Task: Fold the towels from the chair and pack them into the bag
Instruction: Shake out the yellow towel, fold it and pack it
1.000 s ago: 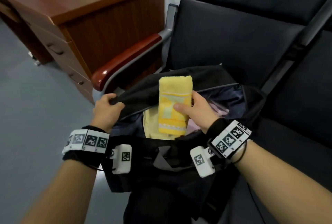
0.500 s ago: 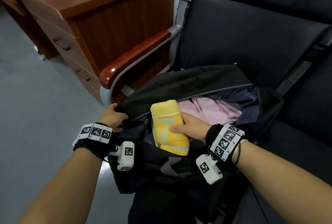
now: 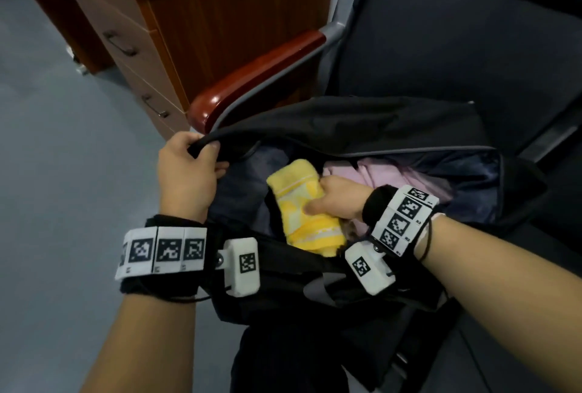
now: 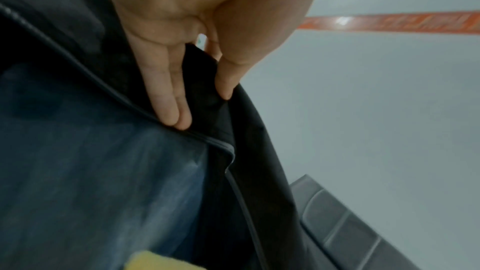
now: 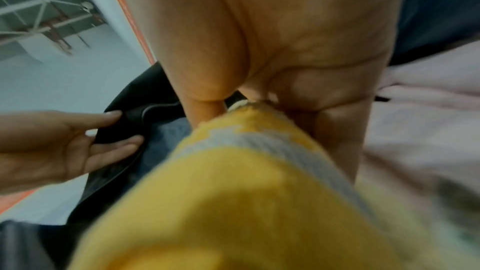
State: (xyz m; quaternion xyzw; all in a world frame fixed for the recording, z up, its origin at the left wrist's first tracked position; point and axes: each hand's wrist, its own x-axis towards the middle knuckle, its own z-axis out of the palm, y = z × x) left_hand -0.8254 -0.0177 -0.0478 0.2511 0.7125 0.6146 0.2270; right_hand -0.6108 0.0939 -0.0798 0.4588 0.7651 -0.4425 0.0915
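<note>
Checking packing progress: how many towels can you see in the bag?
2. A folded yellow towel sits at the bag's left end, gripped by the right hand; a pink towel lies beside it. More may be hidden underneath.

The folded towel is bright yellow with paler yellow-and-white striped bands. The bag is black outside with a dark blue-grey lining, and a pale pink cloth lies in it. The chair is dark navy with a glossy red-brown armrest. The desk is reddish-brown wood grain; the floor is grey-blue. Both wristbands are white with black square codes.
</note>
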